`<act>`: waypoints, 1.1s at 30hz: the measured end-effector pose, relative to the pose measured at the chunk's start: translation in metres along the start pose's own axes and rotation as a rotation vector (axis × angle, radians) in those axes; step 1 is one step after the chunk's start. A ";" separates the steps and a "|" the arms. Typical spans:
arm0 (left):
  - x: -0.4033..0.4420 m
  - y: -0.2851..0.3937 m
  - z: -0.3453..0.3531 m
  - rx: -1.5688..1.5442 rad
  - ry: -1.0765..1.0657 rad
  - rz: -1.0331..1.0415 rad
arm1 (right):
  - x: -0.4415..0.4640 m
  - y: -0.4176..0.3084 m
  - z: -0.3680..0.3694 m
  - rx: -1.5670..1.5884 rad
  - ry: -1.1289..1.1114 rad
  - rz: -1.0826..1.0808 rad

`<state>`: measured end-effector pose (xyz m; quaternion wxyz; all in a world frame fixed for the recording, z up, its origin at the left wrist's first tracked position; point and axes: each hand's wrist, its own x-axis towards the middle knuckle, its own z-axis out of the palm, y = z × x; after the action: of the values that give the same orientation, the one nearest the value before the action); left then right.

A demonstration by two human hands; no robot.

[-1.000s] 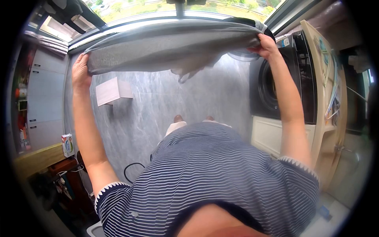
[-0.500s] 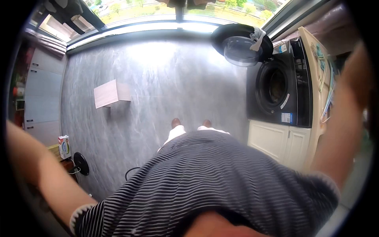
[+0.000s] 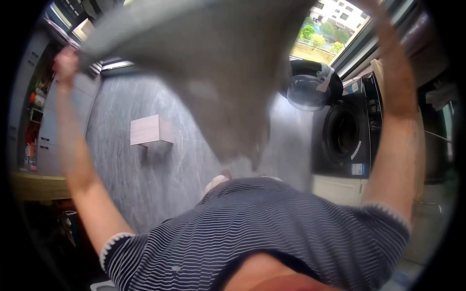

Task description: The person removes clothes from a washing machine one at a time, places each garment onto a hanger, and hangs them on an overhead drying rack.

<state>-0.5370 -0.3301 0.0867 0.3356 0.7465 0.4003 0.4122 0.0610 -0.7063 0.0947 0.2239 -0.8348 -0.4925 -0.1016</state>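
A grey cloth (image 3: 218, 63), blurred by motion, is stretched between my raised arms and hangs down in a point at the centre. At the upper left, my left hand (image 3: 67, 63) is closed on one end of it. My right hand (image 3: 366, 6) is at the top edge of the view, near the cloth's other side; its fingers are blurred and partly cut off, so its grip cannot be made out.
A small pale stool (image 3: 145, 130) stands on the grey floor (image 3: 116, 184). To the right are a black washing machine (image 3: 340, 133) with a round door, a dark basin (image 3: 310, 87) beside it, and a white cabinet (image 3: 335, 188). Windows are at the top.
The cloth, out of view half a second ago, is back in front of me, raised and hanging lower in the middle. Both arms have come up from the sides, and the view has shifted.
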 end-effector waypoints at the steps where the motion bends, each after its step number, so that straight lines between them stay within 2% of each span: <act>1: 0.014 0.047 -0.021 -0.197 0.111 0.153 | 0.005 -0.023 -0.031 -0.037 0.237 -0.106; 3: -0.010 0.094 -0.039 -0.261 0.363 0.563 | -0.016 -0.060 -0.051 -0.133 0.588 -0.296; 4: -0.021 0.086 -0.031 -0.188 0.436 0.663 | -0.033 -0.064 -0.037 -0.189 0.643 -0.353; 5: -0.033 0.060 -0.012 -0.056 0.452 0.683 | -0.049 -0.054 -0.006 -0.250 0.569 -0.368; 6: -0.040 0.017 0.014 0.136 0.371 0.627 | -0.065 -0.034 0.034 -0.325 0.399 -0.353; 7: -0.060 -0.045 0.046 0.405 0.150 0.465 | -0.088 -0.008 0.082 -0.412 0.087 -0.304; 8: -0.100 -0.118 0.081 0.727 -0.233 0.229 | -0.122 0.019 0.125 -0.487 -0.315 -0.220; 9: -0.153 -0.174 0.101 0.880 -0.619 0.033 | -0.161 0.040 0.155 -0.496 -0.662 -0.139; 10: -0.210 -0.211 0.104 0.851 -0.889 -0.129 | -0.202 0.056 0.170 -0.449 -0.884 -0.059; 11: -0.251 -0.222 0.100 0.708 -1.059 -0.306 | -0.234 0.068 0.170 -0.386 -1.011 0.029; 12: -0.267 -0.218 0.094 0.581 -1.131 -0.444 | -0.253 0.078 0.164 -0.322 -1.091 0.119; 13: -0.271 -0.205 0.090 0.524 -1.128 -0.488 | -0.262 0.089 0.159 -0.254 -1.126 0.189; 16: -0.220 -0.151 0.094 0.622 -0.809 -0.192 | -0.242 0.107 0.149 0.027 -0.990 0.357; 17: -0.191 -0.172 0.094 0.521 -0.759 -0.233 | -0.231 0.111 0.147 0.156 -0.899 0.399; 18: -0.171 -0.148 0.100 0.435 -0.715 -0.288 | -0.209 0.079 0.121 0.218 -0.871 0.529; 19: -0.153 -0.115 0.105 0.502 -0.670 -0.346 | -0.191 0.055 0.102 0.278 -0.841 0.659; 21: -0.110 -0.098 0.102 0.363 -0.580 -0.390 | -0.157 0.048 0.085 0.349 -0.631 0.758; 23: -0.075 -0.089 0.094 0.157 -0.475 -0.304 | -0.131 0.044 0.058 0.515 -0.443 0.681; 25: -0.064 -0.043 0.074 -0.042 -0.441 -0.214 | -0.112 0.051 0.016 0.633 -0.357 0.513; 26: -0.045 -0.057 0.058 -0.151 -0.426 -0.095 | -0.116 0.054 -0.012 0.832 -0.279 0.327; 27: -0.052 -0.033 0.047 -0.172 -0.422 -0.046 | -0.131 0.057 -0.039 1.026 -0.197 0.128; 28: -0.071 0.000 0.034 -0.170 -0.356 -0.107 | -0.146 0.034 -0.071 0.986 -0.077 0.103; 30: -0.101 0.009 -0.007 -0.332 -0.356 -0.034 | -0.189 -0.006 -0.110 0.944 0.149 0.047; 31: -0.122 -0.002 -0.026 -0.382 -0.236 -0.025 | -0.207 -0.020 -0.109 1.009 0.225 0.036; 33: -0.170 -0.029 -0.051 -0.448 -0.218 -0.004 | -0.243 -0.048 -0.071 1.209 0.292 0.090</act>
<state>-0.6497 -0.4569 0.0255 0.5346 0.6927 0.2622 0.4070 -0.0968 -0.9090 0.0757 0.7260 -0.5578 -0.3916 0.0914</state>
